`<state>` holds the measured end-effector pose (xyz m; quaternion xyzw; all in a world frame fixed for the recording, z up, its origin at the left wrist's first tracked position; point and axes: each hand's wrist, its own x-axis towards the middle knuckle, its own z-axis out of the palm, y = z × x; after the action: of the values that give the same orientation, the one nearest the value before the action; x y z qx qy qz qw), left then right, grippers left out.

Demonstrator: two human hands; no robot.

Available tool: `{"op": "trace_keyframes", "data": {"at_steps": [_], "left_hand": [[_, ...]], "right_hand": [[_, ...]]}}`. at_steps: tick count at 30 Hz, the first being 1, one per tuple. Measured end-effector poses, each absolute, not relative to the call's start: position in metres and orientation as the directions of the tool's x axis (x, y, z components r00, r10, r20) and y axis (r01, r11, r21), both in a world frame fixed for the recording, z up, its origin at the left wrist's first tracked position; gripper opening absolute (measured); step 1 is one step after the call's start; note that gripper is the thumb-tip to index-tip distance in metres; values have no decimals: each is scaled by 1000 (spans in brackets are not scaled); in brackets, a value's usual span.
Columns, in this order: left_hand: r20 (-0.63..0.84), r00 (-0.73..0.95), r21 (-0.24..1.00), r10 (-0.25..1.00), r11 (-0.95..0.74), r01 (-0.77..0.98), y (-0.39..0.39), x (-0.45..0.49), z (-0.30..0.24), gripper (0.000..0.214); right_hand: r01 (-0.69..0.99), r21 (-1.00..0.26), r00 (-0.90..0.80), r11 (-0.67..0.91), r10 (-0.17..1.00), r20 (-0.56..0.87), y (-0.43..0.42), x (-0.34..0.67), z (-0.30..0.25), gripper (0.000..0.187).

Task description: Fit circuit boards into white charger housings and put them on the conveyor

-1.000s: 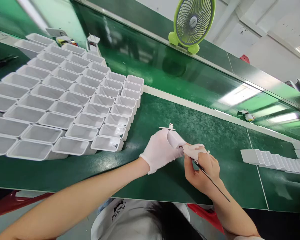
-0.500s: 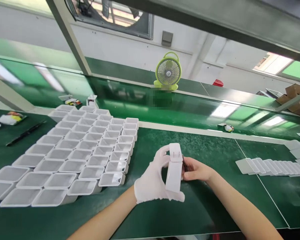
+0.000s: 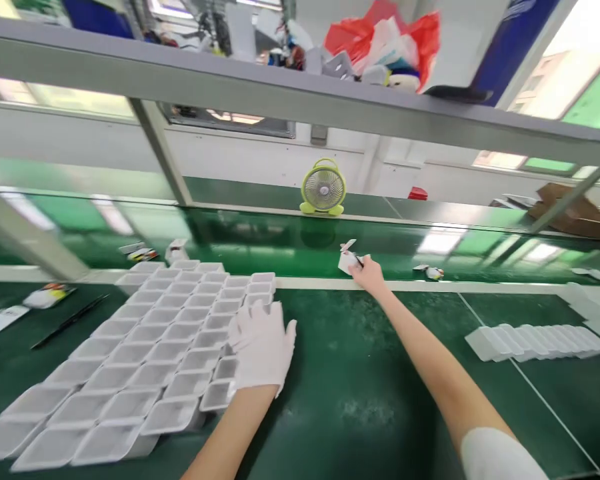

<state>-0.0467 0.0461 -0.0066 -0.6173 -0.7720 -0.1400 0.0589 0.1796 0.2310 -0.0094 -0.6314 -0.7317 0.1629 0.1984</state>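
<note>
Placing step in hand: right hand (image 3: 370, 272), arm outstretched, closed on a white plug housing (image 3: 349, 259) at its fingertips, apparently over the conveyor belt (image 3: 260, 243). Gloved left hand (image 3: 261, 343) lies spread open on the white shells (image 3: 190, 333) beneath, gripping none. Release calls for a level set-down.

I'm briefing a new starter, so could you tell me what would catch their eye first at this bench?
First, the big block of white open shells covering the green table's left side, with the gloved left hand over its near right edge. Next, the bare right hand stretched to the table's far edge, holding a small white part. Behind it stands a lime-green fan.
</note>
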Motion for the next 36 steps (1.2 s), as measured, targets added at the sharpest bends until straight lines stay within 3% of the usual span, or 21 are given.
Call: {"op": "trace_keyframes", "data": {"at_steps": [5,9,12,16,18,21,25,27,28,31,32,36], "left_hand": [[152,-209,44,966,205,978,50,-57,-19,44],[167,-185,22,968,184,983,53,-58,-29,46],[196,-162,37,967,158,987,54,-57,-31,44],[295,-151,121,943,119,985,52,-49,-28,38],[386,-93,185,918,22,983,46,-39,-27,35],[470,99,272,877,-250,929,31,-17,-29,25],[446,286,346,848,-458,819,14,9,-40,15],[428,210,416,879,-398,818,13,14,-45,6],[403,133,464,906,-327,823,15,15,-48,12],[212,-95,627,973,-62,776,24,13,-53,60],[127,-125,667,984,8,745,28,12,-53,66],[-49,-89,724,995,97,683,36,9,-50,53]], "right_hand": [[934,-356,27,-8,999,47,237,187,-23,36],[970,-234,87,-68,994,72,238,233,-12,37],[976,-121,188,-180,980,63,245,293,8,39],[972,9,233,-233,971,-53,258,360,22,38],[975,51,220,-216,968,-121,264,376,21,38],[984,90,167,-153,968,-188,271,384,18,36],[988,138,92,-63,973,-214,278,382,23,36],[986,166,54,-22,980,-192,275,376,27,36],[984,181,31,1,985,-171,270,371,27,36],[972,222,-56,74,995,-87,248,348,20,38],[967,235,-86,99,994,-64,238,339,16,39],[944,257,-188,206,978,-91,196,312,5,42]]}}
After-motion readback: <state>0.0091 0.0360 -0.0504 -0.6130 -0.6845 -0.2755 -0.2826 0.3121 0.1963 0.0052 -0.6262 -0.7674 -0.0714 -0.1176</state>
